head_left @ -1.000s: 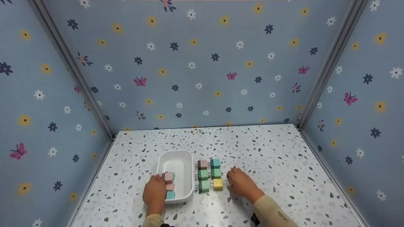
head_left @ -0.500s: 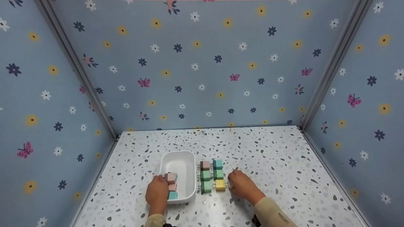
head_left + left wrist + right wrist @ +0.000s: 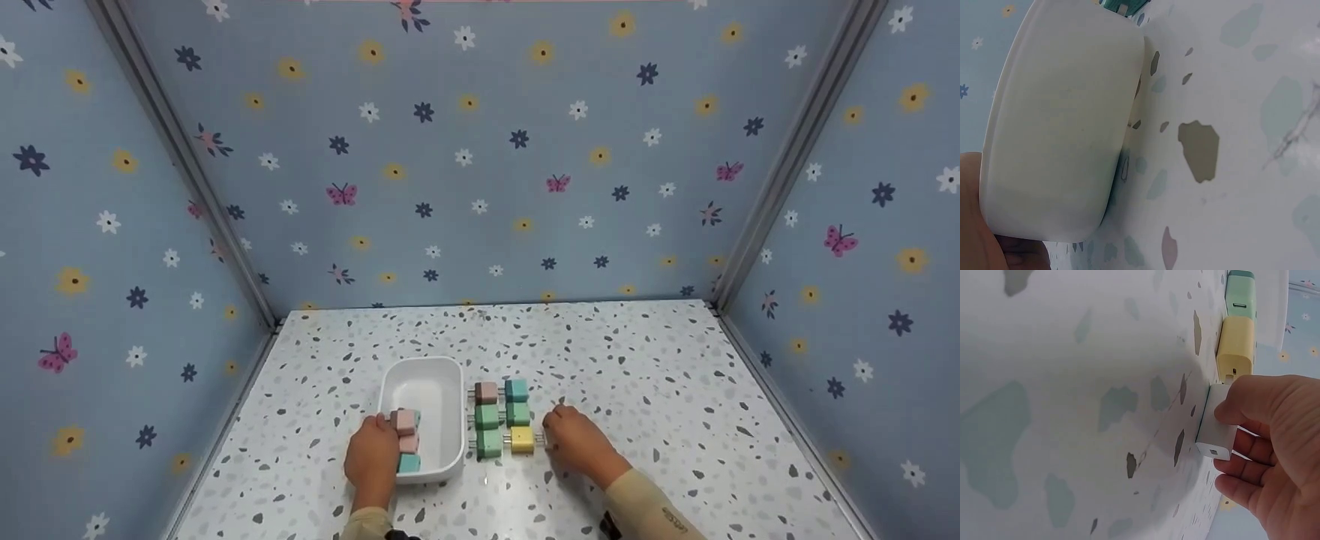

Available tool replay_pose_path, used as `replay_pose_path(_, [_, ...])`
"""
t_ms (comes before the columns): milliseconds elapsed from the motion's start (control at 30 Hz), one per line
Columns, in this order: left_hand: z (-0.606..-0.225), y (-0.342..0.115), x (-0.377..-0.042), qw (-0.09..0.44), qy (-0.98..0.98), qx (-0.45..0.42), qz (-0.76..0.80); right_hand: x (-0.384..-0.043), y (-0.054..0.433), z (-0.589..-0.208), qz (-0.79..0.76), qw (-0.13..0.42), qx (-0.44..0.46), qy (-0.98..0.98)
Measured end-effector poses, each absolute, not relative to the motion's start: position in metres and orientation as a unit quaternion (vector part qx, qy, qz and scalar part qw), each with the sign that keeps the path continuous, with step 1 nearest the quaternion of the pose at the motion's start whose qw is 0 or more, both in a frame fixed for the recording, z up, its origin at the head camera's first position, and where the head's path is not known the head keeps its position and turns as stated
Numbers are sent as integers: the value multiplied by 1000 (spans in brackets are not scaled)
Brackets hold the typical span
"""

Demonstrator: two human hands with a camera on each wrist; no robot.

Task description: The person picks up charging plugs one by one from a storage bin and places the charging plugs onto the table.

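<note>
My left hand (image 3: 373, 454) grips the near left side of a white plastic tub (image 3: 1061, 124), thumb up at the rim and fingers under it. Inside that side lie a pink plug charger (image 3: 405, 421), another pink one (image 3: 409, 444) and a turquoise one (image 3: 409, 463). On the table, my right hand (image 3: 576, 439) pinches a white plug charger (image 3: 1216, 419) between thumb and fingers. Its prongs point left at the end of a yellow charger (image 3: 1235, 343), which lies in line with it. A green charger (image 3: 489, 443) sits beyond the yellow one.
Right of the tub, two columns of chargers also include a pink one (image 3: 486, 392), a turquoise one (image 3: 517, 390) and two more green ones. The speckled table (image 3: 600, 345) is bounded by flower-patterned walls (image 3: 480, 180) at the back and both sides.
The head view has shifted slightly, so everything appears a little further right than a second ago. Both hands and the chargers keep about the same places relative to one another.
</note>
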State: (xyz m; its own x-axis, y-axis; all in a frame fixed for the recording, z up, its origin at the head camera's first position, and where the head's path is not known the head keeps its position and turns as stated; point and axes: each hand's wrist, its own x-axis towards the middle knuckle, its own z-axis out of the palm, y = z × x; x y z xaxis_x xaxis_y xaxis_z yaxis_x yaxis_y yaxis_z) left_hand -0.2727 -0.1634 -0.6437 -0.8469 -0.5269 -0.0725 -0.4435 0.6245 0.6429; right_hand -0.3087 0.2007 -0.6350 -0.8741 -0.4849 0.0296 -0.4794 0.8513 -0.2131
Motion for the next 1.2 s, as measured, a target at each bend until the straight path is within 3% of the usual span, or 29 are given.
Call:
replay_pose_path(667, [-642,-161,-272,65,-887,282,-361,-310,199,-628,-109,55,-230,966])
replay_pose_path(967, [-641,-163,-272,63,-887,276,-365,-309,192,-622,-112,-17,-262,958])
replay_pose_path(1200, [-642,-163,-272,60,-886,278,-366,-305,179,-620,-132,-43,-262,955])
